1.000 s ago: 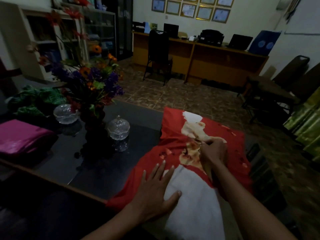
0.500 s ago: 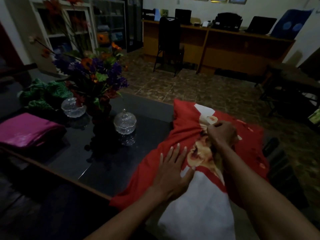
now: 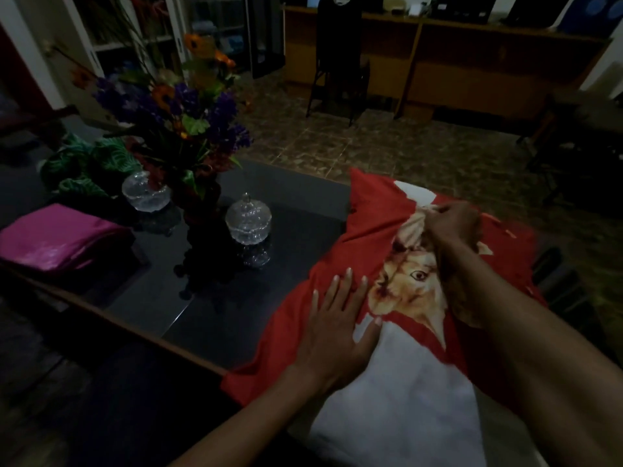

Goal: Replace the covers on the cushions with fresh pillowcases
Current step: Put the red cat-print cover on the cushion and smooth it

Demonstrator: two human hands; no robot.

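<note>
Left hand pressing flat on red cover, fingers straight; right hand pinching fabric farther out. Cushion lying lengthwise away under both hands, white end nearest.

Red cat-print cover, white cushion, magenta cloth.

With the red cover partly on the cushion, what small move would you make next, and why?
Probably draw the red cover further toward you: the right hand pinches it, the left hand presses flat, and the white cushion is bare.
</note>
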